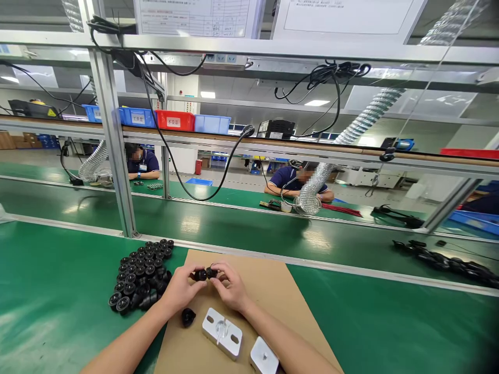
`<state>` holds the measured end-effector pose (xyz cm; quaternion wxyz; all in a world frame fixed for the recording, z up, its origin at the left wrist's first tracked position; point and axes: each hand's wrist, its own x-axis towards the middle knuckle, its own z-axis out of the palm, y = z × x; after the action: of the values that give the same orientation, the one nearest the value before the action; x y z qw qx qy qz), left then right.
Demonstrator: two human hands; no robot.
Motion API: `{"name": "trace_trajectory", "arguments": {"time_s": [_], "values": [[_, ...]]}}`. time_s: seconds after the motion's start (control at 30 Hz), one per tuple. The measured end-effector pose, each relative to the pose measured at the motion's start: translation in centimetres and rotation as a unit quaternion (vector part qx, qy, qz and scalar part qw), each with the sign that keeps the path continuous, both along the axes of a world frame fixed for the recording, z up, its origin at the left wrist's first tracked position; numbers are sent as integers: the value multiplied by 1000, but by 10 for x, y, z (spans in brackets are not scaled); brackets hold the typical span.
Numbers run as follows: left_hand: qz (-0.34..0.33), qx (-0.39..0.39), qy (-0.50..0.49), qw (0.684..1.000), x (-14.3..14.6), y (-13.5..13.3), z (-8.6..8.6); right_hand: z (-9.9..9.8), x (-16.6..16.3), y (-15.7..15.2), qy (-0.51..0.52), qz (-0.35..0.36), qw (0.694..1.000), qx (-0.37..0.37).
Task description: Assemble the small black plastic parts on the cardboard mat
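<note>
My left hand (182, 288) pinches a small black round part (200, 275) above a brown cardboard sheet (268, 291). My right hand (231, 285) pinches a second small black piece (211, 271) against the first one. Both hands meet over the sheet's far half. Another loose black part (187, 317) lies on the cardboard just below my left wrist. Two white metal fixture blocks rest nearer to me, one (222, 332) in the middle and one (264, 357) at the lower edge.
A pile of several black round parts (142, 272) lies on the green mat left of the cardboard. A green conveyor belt (273, 231) runs across behind, with more black parts (444, 259) at right. Two people work at the opposite bench. An aluminium post (115, 150) stands at left.
</note>
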<state>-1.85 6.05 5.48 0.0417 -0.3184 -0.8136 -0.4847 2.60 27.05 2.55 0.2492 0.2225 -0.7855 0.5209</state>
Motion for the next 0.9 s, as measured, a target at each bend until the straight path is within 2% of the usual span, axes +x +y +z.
{"name": "trace_trajectory", "arguments": {"time_s": [0.5,0.9], "values": [[-49,60,11,997,-4,3,-8,3,3,-2,55,9,998,15],[-72,76,-40,994,-4,0,-8,6,2,1,126,12,989,74]]}}
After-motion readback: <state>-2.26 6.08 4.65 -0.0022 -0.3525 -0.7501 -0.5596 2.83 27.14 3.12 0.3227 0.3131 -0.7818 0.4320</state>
